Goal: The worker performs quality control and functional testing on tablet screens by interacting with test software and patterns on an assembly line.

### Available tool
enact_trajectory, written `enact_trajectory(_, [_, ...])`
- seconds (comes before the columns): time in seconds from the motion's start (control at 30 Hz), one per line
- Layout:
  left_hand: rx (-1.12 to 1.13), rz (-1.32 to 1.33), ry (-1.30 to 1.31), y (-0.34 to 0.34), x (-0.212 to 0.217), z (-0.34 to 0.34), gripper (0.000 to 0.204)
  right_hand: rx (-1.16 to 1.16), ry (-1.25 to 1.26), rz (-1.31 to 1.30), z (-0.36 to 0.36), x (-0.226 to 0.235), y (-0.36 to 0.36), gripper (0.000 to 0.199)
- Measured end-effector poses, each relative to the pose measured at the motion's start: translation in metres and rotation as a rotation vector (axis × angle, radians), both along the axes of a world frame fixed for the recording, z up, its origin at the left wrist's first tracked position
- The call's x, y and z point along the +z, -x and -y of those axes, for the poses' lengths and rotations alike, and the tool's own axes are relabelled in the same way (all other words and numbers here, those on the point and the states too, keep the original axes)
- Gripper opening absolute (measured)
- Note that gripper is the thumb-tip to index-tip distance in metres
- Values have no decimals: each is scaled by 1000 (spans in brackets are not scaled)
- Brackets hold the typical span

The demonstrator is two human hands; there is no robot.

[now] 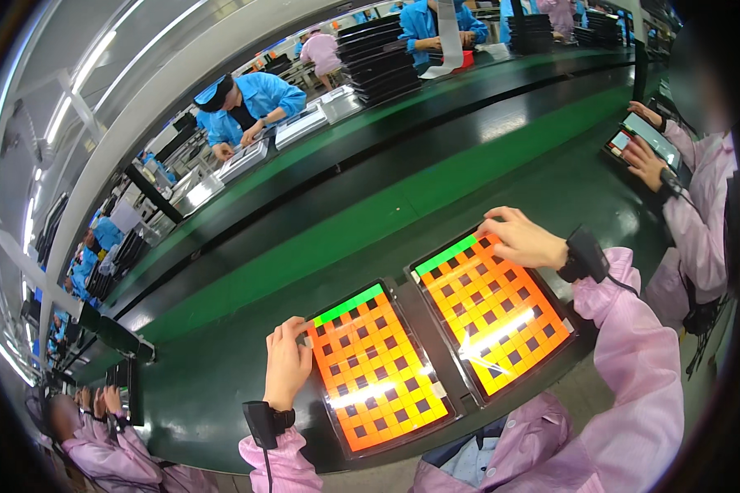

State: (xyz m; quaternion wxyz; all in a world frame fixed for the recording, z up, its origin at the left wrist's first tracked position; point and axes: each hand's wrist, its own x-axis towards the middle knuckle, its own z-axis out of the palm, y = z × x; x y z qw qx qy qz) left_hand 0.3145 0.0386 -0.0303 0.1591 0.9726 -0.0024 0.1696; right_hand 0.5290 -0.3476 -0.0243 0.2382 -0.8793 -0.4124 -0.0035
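Two flat, black-framed display panels lie in front of you on the green worktop [214, 349], side by side and slightly fanned, with a dark strip [430, 333] between them. The left display panel [367, 367] and the right display panel [489, 306] both show an orange-to-yellow grid dotted with black squares, with a bright green bar along the far edge. White glare streaks cross both faces.

Your left hand [289, 366] is at the far left corner of the left panel, its fingers bent and close together, the thumb near the frame. Your right hand [523, 239] arches over the far right corner of the right panel, partly curled, with its fingertips at the far edge. You have both hands at the panels' corners, but I cannot tell whether either one is gripping or only resting there.

You wear a black wrist unit [265, 422] on the left and another wrist unit [586, 253] on the right, each with a cable, beside pink sleeves. To your right, a co-worker's hands [648, 162] are on a tablet-like device [651, 138]. Across the worktop, a worker in blue [263, 94] bends over pale panels near a stack of black trays [370, 57].
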Motion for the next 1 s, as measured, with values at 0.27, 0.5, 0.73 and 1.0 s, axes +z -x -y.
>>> enact_trajectory(0.27, [22,44,10,2,-1,1,40,-90,-7,4,16,-5,-3,33])
enact_trajectory(0.5, [64,-9,19,29,2,13,40,-47,2,62,23,-3,7,29])
enact_trajectory(0.73, [42,-133,10,87,12,66,43,-70,43,53,56,4,73,30])
enact_trajectory(1.0, [94,-220,1,172,6,109,49,-146,30,-53,92,20,178,38])
